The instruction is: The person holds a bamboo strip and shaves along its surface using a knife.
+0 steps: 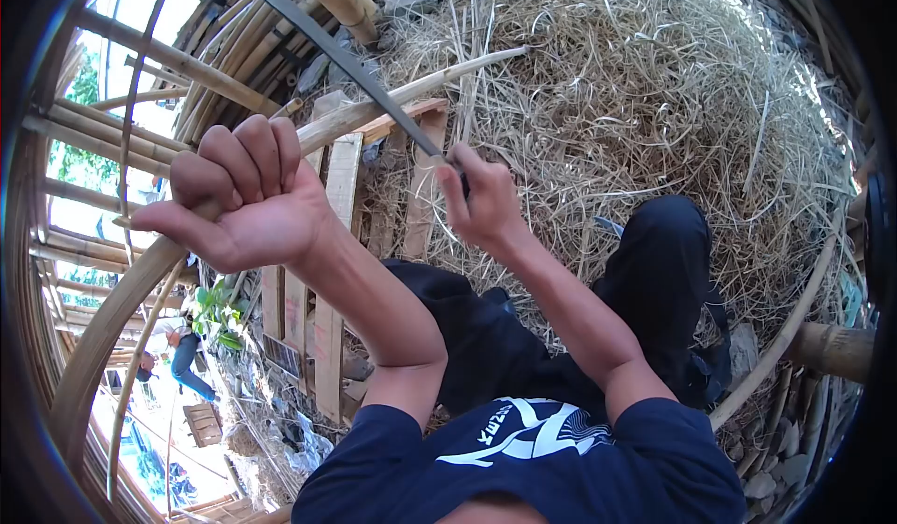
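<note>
My left hand [248, 192] is wrapped round a long wooden pole [350, 118], thumb stretched along it. The pole's tapered end points to the upper right, and a thick curved part [117, 323] runs down to the lower left. My right hand [479, 192] is closed round the handle of a long dark blade [336, 52]; the fingers hide most of the handle. The blade slants to the upper left and crosses the pole to the right of my left hand. Whether blade and pole touch, I cannot tell.
Dry straw [645, 104] covers the ground ahead. Wooden slats [329, 337] lie below the pole. A bamboo frame [103, 141] stands at the left, with a person [187, 361] beyond it. A bamboo post [832, 351] juts in at the right.
</note>
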The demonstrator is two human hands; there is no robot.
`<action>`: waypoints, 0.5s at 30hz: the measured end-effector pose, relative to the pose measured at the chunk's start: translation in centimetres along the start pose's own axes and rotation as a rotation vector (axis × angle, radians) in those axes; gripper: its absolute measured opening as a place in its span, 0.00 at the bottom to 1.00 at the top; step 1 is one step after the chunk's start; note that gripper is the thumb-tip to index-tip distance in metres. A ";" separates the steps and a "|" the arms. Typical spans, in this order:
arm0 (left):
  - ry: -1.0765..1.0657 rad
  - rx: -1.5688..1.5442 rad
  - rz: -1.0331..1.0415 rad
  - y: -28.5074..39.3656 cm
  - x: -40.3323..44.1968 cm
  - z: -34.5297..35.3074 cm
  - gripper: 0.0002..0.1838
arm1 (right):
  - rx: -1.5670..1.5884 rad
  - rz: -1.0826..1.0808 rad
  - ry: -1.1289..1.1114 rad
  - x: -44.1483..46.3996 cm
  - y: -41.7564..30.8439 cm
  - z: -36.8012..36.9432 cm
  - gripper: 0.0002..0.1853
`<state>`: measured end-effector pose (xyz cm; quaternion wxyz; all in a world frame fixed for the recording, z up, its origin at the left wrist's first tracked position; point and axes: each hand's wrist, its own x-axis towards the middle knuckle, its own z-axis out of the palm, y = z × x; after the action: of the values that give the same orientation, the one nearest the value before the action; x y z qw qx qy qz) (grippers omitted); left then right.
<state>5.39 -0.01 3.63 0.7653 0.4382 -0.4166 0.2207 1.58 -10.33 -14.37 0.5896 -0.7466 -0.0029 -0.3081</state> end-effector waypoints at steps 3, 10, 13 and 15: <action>0.013 0.011 -0.010 0.1 -0.1 0.1 0.33 | -0.041 0.270 0.050 0.9 5.1 0.5 0.19; 0.053 0.002 -0.022 -0.3 -0.1 1.1 0.30 | 0.016 0.173 0.073 0.4 1.4 0.1 0.21; 0.055 0.036 -0.024 0.1 -0.3 1.5 0.30 | 0.025 0.017 0.061 0.6 3.3 0.0 0.18; 0.081 0.102 -0.016 0.1 -0.4 1.8 0.30 | 0.005 0.302 0.066 0.7 6.9 0.0 0.18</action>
<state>4.36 -1.50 3.84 0.7599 0.4706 -0.3701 0.2531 4.70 -12.66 -20.12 0.6307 -0.7267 0.1282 -0.2403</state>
